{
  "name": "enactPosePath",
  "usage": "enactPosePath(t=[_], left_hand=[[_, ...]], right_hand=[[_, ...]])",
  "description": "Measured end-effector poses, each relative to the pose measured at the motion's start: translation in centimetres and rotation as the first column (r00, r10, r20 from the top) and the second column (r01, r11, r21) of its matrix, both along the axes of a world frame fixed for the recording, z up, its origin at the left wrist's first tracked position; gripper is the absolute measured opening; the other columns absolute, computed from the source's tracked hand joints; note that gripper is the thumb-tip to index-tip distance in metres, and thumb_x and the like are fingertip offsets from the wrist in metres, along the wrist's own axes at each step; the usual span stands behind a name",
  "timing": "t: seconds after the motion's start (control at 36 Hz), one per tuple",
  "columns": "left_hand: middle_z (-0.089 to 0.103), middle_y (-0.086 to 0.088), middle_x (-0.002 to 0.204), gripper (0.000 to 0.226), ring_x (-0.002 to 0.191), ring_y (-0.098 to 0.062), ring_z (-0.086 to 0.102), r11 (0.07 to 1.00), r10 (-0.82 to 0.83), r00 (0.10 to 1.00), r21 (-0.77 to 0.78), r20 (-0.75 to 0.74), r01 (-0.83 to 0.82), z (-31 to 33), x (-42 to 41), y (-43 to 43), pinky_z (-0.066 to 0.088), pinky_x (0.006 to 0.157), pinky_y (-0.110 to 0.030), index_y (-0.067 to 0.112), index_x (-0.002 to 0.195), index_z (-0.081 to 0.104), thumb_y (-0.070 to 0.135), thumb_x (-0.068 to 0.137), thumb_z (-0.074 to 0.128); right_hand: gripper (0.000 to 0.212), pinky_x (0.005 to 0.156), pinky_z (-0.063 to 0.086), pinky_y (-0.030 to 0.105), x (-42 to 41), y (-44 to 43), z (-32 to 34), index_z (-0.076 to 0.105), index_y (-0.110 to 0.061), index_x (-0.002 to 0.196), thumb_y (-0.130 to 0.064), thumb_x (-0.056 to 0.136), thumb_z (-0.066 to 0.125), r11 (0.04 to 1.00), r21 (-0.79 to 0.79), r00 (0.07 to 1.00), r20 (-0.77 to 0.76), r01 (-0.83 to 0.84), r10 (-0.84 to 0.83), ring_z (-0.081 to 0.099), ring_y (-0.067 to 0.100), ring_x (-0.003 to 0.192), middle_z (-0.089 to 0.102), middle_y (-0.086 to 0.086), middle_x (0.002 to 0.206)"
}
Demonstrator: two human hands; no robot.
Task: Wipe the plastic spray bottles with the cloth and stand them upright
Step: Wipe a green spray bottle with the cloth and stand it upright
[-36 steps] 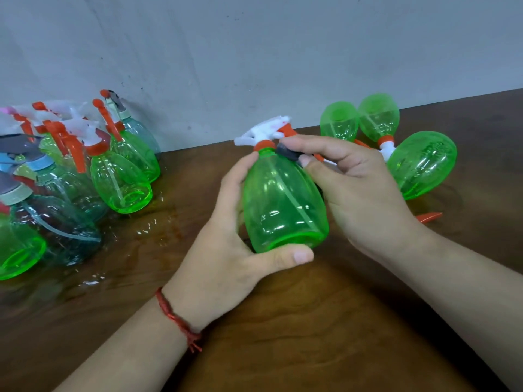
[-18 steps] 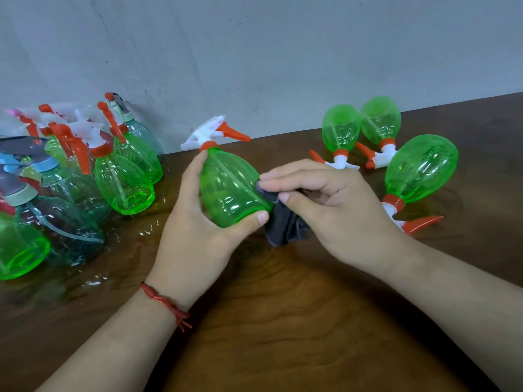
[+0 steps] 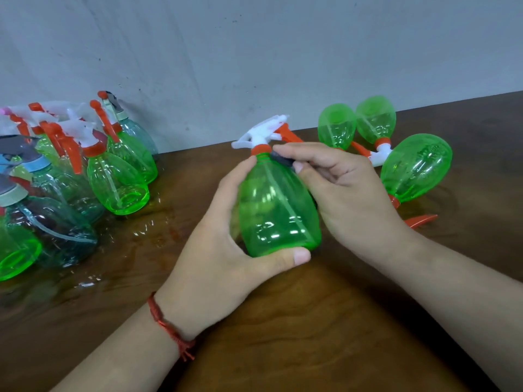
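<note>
bottle [image 3: 278, 210] back upright from left tilt, gripped by left hand [image 3: 215, 250], thumb under base | right hand [image 3: 348, 199] pinches cloth [image 3: 283, 159], now up at neck | lying bottles [image 3: 416, 168] just past right knuckles, table [image 3: 311, 321] open toward wrists

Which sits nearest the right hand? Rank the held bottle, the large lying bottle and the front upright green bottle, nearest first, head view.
1. Held bottle: centre, against the right hand and its cloth.
2. Large lying bottle: just beyond the hand, rightward.
3. Front upright green bottle: far left.
</note>
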State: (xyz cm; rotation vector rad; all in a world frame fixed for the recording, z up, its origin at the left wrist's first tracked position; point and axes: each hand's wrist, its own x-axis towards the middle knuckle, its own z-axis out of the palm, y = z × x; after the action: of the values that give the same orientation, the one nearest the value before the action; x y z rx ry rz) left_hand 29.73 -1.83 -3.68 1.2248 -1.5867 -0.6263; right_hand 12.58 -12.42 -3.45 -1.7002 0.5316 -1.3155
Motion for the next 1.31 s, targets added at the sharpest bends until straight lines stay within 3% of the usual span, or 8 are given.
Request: enactPosePath(t=[0.08,0.22,0.39,0.58,0.72,0.86,1.06,1.31], left_hand=[[0.06,0.012,0.15,0.111,0.137,-0.013,0.062,0.998,-0.055,0.998,0.028,-0.03,0.056,0.0,0.1,0.0,0.053,0.112,-0.033,0.027,0.161,0.035,0.017,0.07,0.097],[0.058,0.026,0.145,0.114,0.135,-0.001,0.059,0.999,-0.022,0.986,0.051,0.163,0.014,-0.1,1.0,-0.2,0.047,0.109,-0.016,0.038,0.159,0.035,0.024,0.067,0.101],[0.057,0.018,0.151,0.118,0.139,-0.01,0.059,0.998,0.063,0.988,-0.016,0.139,-0.062,-0.9,1.2,-0.9,0.05,0.116,-0.041,0.035,0.162,0.034,0.028,0.066,0.102],[0.063,0.015,0.142,0.115,0.126,0.002,0.064,0.936,0.346,0.938,-0.066,0.014,-0.345,-0.3,3.0,-1.5,0.053,0.112,-0.033,0.036,0.161,0.036,0.032,0.067,0.101],[0.062,0.015,0.144,0.112,0.127,0.002,0.064,0.938,0.341,0.94,-0.067,0.011,-0.34,-0.3,2.9,-1.6,0.053,0.111,-0.031,0.037,0.161,0.036,0.032,0.068,0.1],[0.055,0.009,0.155,0.115,0.14,-0.011,0.057,0.965,0.254,0.965,-0.091,0.064,-0.248,-0.4,2.3,-1.3,0.049,0.117,-0.041,0.033,0.162,0.036,0.03,0.068,0.101],[0.051,0.004,0.16,0.114,0.145,-0.022,0.055,0.995,0.007,1.0,-0.099,-0.021,-0.009,0.3,1.3,-0.4,0.049,0.118,-0.046,0.023,0.164,0.032,0.018,0.07,0.097],[0.042,0.013,0.163,0.123,0.15,-0.018,0.048,0.997,-0.061,0.979,-0.037,0.195,0.069,-0.2,2.0,-0.8,0.045,0.122,-0.042,0.032,0.166,0.029,0.036,0.067,0.101]], right_hand=[[0.032,0.115,0.049,0.038,-0.1,0.0,0.1,0.076,-0.007,0.123,0.007,0.106,0.053,0.999,-0.038,1.0,-0.015,0.016,-0.017,0.065,0.015,0.13,0.072,0.004,0.132],[0.034,0.113,0.05,0.033,0.1,0.1,-0.4,0.079,-0.009,0.12,0.009,0.103,0.056,0.986,-0.14,0.988,-0.115,0.088,-0.104,0.064,0.013,0.13,0.075,-0.001,0.125],[0.033,0.104,0.053,0.029,0.1,0.4,-0.3,0.08,-0.01,0.116,0.009,0.102,0.058,0.977,-0.199,0.986,-0.134,0.076,-0.104,0.068,0.016,0.123,0.075,-0.001,0.122],[0.038,0.103,0.055,0.031,0.5,1.8,-0.4,0.082,-0.011,0.115,0.014,0.098,0.059,0.946,-0.32,0.967,-0.25,-0.04,-0.044,0.069,0.013,0.12,0.075,-0.004,0.123],[0.037,0.105,0.054,0.027,0.5,1.9,-0.4,0.082,-0.013,0.117,0.012,0.099,0.061,0.933,-0.359,0.963,-0.254,-0.01,-0.088,0.068,0.009,0.121,0.075,-0.006,0.124],[0.032,0.107,0.054,0.032,0.4,1.3,-0.5,0.08,-0.012,0.119,0.008,0.101,0.063,0.975,-0.218,0.988,-0.139,0.037,-0.069,0.067,0.015,0.127,0.073,-0.002,0.129],[0.028,0.102,0.054,0.032,0.8,1.0,0.3,0.071,-0.01,0.12,0.006,0.097,0.066,0.928,0.317,0.924,0.376,-0.194,0.065,0.071,0.019,0.114,0.078,0.007,0.116],[0.027,0.09,0.057,0.023,0.2,0.3,0.5,0.074,-0.009,0.117,0.005,0.101,0.059,0.884,0.401,0.935,0.34,-0.241,0.101,0.073,0.013,0.101,0.08,0.006,0.109]])
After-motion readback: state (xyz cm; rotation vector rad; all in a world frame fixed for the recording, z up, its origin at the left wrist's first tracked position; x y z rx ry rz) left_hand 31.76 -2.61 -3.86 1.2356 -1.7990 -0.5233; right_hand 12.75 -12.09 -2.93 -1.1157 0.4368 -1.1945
